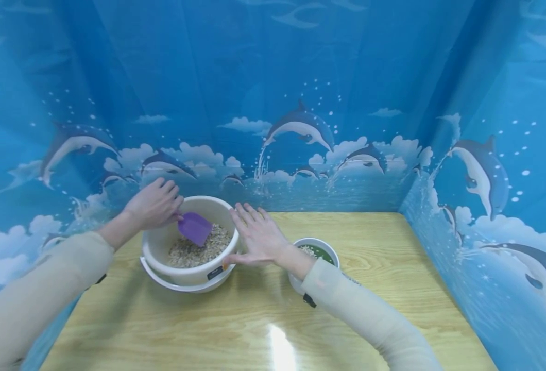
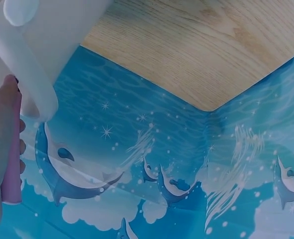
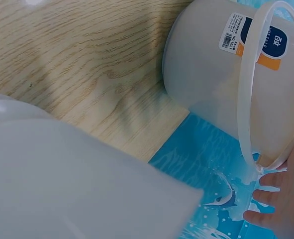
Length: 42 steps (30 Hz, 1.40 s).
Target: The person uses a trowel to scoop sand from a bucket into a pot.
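A white bucket (image 1: 159, 245) stands on the table's left side, part-filled with pale, flaky grain (image 1: 215, 245). My left hand (image 1: 157, 203) grips the handle of a purple scoop (image 1: 194, 228) over the bucket's far left rim. The scoop's blade slants down into the bucket, its front edge at the grain. On the bucket's right side, my right hand (image 1: 259, 237) rests at the rim with fingers extended and thumb spread toward the label. In the left wrist view the pink-looking scoop handle (image 2: 12, 154) lies within my curled fingers.
A white bowl with a green inside (image 1: 321, 252) holds some pale flakes, partly hidden by my right forearm. The bucket's carrying handle (image 3: 247, 84) hangs down along its side. A blue dolphin-print curtain (image 1: 273, 77) encloses the wooden table (image 1: 370, 319) at the back and sides.
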Each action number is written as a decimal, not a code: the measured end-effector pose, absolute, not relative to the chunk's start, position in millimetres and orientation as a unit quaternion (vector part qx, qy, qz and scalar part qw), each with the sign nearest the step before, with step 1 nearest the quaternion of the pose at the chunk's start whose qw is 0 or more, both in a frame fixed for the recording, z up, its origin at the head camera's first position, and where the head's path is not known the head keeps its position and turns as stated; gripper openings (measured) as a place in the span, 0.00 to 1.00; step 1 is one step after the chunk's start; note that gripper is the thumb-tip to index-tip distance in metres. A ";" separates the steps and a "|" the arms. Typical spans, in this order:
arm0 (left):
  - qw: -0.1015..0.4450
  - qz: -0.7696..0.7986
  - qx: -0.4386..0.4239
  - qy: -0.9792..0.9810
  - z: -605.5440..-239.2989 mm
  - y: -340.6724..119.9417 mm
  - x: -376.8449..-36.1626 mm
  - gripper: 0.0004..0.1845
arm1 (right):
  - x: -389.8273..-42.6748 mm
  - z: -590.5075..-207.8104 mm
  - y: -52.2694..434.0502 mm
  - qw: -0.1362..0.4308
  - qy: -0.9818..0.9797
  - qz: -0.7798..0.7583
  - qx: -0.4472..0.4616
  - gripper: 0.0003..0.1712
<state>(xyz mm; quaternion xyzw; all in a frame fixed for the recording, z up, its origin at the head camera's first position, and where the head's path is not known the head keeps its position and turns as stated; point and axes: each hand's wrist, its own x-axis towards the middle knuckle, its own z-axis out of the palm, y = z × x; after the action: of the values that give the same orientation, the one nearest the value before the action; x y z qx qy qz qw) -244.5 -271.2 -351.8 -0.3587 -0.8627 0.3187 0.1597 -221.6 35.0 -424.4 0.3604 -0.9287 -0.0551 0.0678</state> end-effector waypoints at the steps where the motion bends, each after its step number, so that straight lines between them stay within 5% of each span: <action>1: 0.160 0.320 -0.357 -0.863 -352.1 -270.6 -244.7 0.27 | -221.9 -424.4 35.0 0.067 -0.929 -0.055 0.361 0.73; 42: 0.176 0.418 -0.340 -0.824 -364.8 -259.3 -248.4 0.24 | -222.0 -423.4 35.0 0.068 -0.928 -0.076 0.358 0.73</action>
<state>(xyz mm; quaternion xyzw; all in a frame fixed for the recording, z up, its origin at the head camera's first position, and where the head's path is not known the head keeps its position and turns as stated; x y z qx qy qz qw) -248.4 -259.3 -364.8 -0.3396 -0.8238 0.4183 0.1762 -222.0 35.0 -423.4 0.3581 -0.9281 -0.0757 0.0680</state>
